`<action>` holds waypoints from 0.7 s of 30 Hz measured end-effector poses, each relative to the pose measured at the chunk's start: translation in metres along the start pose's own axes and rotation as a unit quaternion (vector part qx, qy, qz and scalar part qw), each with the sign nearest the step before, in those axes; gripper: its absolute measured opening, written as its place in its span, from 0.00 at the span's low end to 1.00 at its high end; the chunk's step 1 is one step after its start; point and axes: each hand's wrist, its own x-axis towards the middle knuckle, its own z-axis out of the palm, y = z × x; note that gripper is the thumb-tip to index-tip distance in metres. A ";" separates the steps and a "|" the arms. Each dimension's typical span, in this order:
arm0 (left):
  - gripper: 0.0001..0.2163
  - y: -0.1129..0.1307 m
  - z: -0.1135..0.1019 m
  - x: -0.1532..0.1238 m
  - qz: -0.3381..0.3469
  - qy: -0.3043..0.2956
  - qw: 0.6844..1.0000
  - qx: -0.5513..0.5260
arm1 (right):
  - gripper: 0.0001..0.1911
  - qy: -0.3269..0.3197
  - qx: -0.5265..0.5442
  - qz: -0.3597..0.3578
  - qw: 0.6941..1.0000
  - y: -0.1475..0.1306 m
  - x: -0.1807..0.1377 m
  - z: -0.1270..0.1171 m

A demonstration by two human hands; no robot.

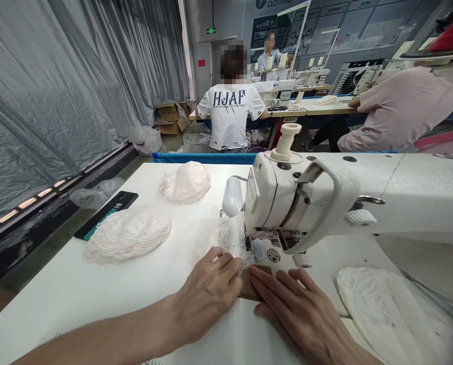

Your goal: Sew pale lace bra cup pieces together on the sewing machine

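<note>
A piece of white lace fabric (pixel 232 238) lies under the needle area of a white sewing machine (pixel 279 197). My left hand (pixel 214 289) is closed on the near edge of this lace, fingers curled in. Flat beside it, my right hand (pixel 294 309) has its fingers stretched out, the tips at the lace edge and over a brown plate (pixel 252 284) on the table. The fingers partly hide that plate. The needle itself is hard to make out behind the machine head.
Stacked lace pieces (pixel 129 234) lie at left, partly over a dark phone (pixel 115 208). A pale moulded cup stack (pixel 188 182) sits farther back. More white fabric pieces (pixel 389 309) rest at right. People work at machines beyond the white table (pixel 165 294).
</note>
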 end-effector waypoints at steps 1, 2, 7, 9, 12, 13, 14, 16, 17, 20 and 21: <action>0.04 0.001 0.001 0.000 0.002 0.001 1.000 0.005 | 0.17 -0.001 0.000 0.001 1.000 0.000 0.000 0.000; 0.04 0.002 0.001 0.000 0.005 0.004 1.000 0.015 | 0.18 -0.005 0.000 0.002 1.000 -0.001 0.000 -0.001; 0.05 0.005 0.002 0.002 0.013 0.023 0.998 0.051 | 0.16 -0.017 -0.013 0.002 1.000 -0.002 0.000 -0.002; 0.06 0.006 0.002 0.002 0.014 0.027 0.998 0.053 | 0.15 -0.015 -0.017 0.003 1.000 -0.002 0.000 -0.002; 0.06 0.007 0.003 0.003 0.015 0.031 0.998 0.055 | 0.17 -0.014 -0.011 0.007 1.000 -0.002 -0.001 -0.001; 0.06 0.007 0.003 0.003 0.015 0.032 0.998 0.055 | 0.18 -0.015 -0.008 0.009 1.000 -0.002 -0.001 0.000; 0.06 0.007 0.003 0.003 0.013 0.033 0.998 0.055 | 0.17 -0.017 -0.006 0.011 1.000 -0.002 -0.001 0.000; 0.06 0.007 0.004 0.003 0.010 0.034 0.998 0.052 | 0.16 -0.018 -0.004 0.015 1.000 -0.002 -0.002 0.001; 0.06 0.007 0.005 0.003 0.008 0.034 0.998 0.051 | 0.16 -0.018 -0.004 0.015 1.000 -0.002 -0.002 0.001; 0.06 0.007 0.006 0.003 0.006 0.029 0.998 0.050 | 0.16 -0.017 -0.006 0.011 1.000 -0.001 -0.002 0.002; 0.05 0.007 0.006 0.002 0.006 0.027 0.998 0.050 | 0.16 -0.018 -0.006 0.010 1.000 -0.001 -0.002 0.002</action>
